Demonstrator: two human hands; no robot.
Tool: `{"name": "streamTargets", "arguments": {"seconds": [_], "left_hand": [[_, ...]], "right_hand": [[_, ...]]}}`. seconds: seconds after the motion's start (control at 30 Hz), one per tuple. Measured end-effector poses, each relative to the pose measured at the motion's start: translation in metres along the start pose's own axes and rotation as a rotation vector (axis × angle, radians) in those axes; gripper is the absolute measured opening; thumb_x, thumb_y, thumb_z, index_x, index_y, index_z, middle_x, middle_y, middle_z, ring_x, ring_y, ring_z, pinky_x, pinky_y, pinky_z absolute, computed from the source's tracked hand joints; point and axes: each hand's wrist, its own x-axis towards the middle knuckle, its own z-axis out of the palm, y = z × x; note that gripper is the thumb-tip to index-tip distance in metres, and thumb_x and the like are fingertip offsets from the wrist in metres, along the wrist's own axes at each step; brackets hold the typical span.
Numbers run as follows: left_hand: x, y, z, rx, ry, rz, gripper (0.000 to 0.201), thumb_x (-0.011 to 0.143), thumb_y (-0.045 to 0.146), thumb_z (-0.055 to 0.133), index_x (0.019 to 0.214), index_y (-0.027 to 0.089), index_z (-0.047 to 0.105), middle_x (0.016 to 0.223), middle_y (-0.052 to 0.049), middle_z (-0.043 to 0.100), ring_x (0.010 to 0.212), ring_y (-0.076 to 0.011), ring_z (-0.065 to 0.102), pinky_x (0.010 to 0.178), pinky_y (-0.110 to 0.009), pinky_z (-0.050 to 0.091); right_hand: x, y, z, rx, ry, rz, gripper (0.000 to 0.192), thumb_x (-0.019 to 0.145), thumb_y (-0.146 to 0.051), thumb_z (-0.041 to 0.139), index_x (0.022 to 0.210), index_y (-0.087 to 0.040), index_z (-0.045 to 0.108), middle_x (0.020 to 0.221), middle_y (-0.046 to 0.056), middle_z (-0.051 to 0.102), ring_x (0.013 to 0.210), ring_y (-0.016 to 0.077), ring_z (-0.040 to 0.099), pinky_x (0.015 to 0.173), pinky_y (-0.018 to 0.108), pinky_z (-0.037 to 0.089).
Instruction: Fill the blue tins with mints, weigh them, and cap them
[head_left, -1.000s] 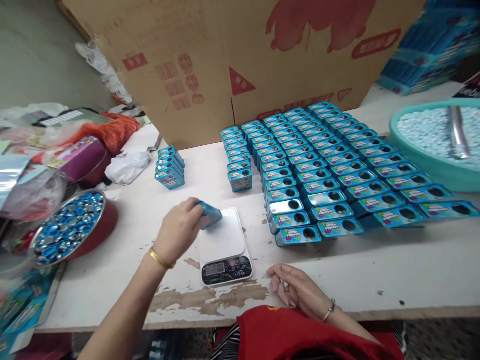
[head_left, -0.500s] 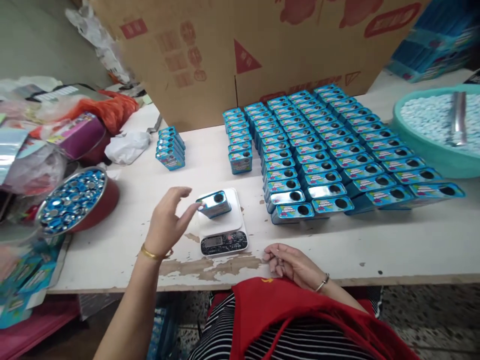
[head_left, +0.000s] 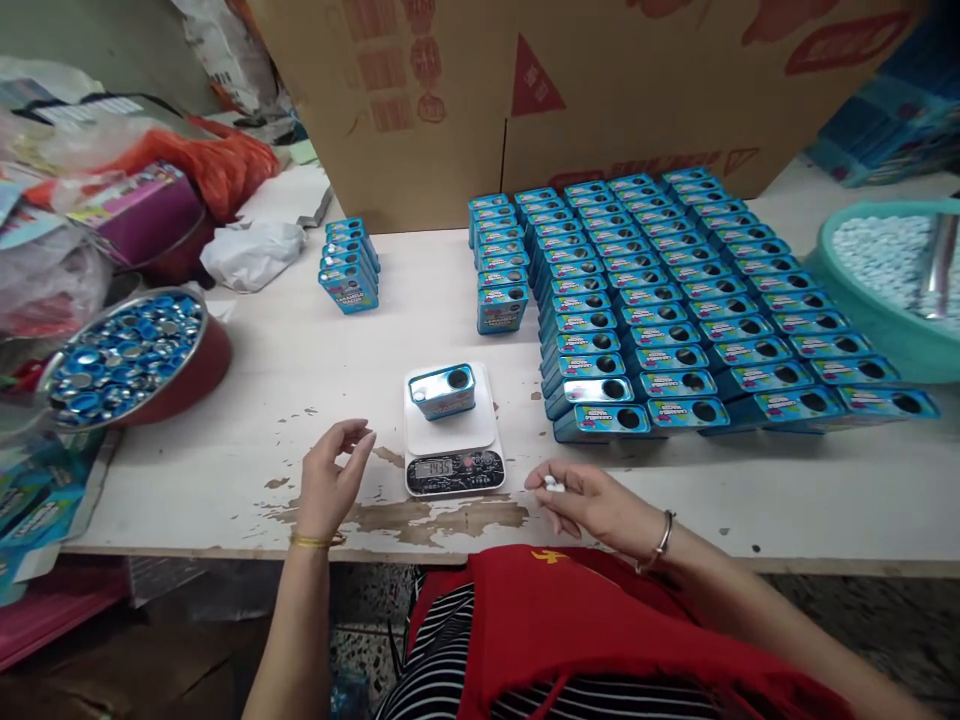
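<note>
**Blue tin on the scale, hands at the desk edge**

A worn white desk (head_left: pixel 750 490) backs onto a big cardboard box (head_left: pixel 600 80). The blue tin (head_left: pixel 444 390) stands on the scale (head_left: pixel 452 440), just beyond the fingers. The left hand (head_left: pixel 334 480) rests loosely curled, holding nothing; the right hand (head_left: pixel 589 500) pinches a small white piece (head_left: pixel 553 484). Rows of tins (head_left: pixel 675 300) crowd past the right fingers; a bowl of caps (head_left: pixel 124 355) sits far left.

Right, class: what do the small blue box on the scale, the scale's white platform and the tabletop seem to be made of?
Small blue box: probably printed tin, since its top glints like a mirror. White scale platform: smooth matt plastic, apparently. White tabletop: painted wood or board, likely; the coating has flaked to brown patches near the front edge.
</note>
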Motion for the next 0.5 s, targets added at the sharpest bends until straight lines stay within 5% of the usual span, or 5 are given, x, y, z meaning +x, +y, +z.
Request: {"name": "streamTargets", "arguments": {"seconds": [0.27, 0.5], "left_hand": [[0.016, 0.032, 0.002, -0.004, 0.049, 0.215, 0.02, 0.087, 0.033, 0.055, 0.099, 0.018, 0.061, 0.091, -0.003, 0.065, 0.081, -0.0132, 0.06, 0.074, -0.027, 0.049], [0.011, 0.053, 0.017, 0.131, 0.148, 0.458, 0.028, 0.087, 0.028, 0.057, 0.113, 0.02, 0.057, 0.111, -0.009, 0.06, 0.105, -0.0208, 0.055, 0.09, -0.038, 0.045]], "right_hand": [[0.045, -0.126, 0.007, -0.688, 0.194, -0.347, 0.011, 0.082, -0.015, 0.052, 0.08, -0.016, 0.063, 0.051, -0.003, 0.055, 0.05, 0.0101, 0.049, 0.054, 0.024, 0.036], [0.078, -0.148, 0.024, -1.047, 0.251, -0.554, 0.018, 0.077, -0.008, 0.062, 0.093, -0.013, 0.067, 0.089, 0.008, 0.065, 0.079, 0.0164, 0.056, 0.072, 0.028, 0.04]]}}
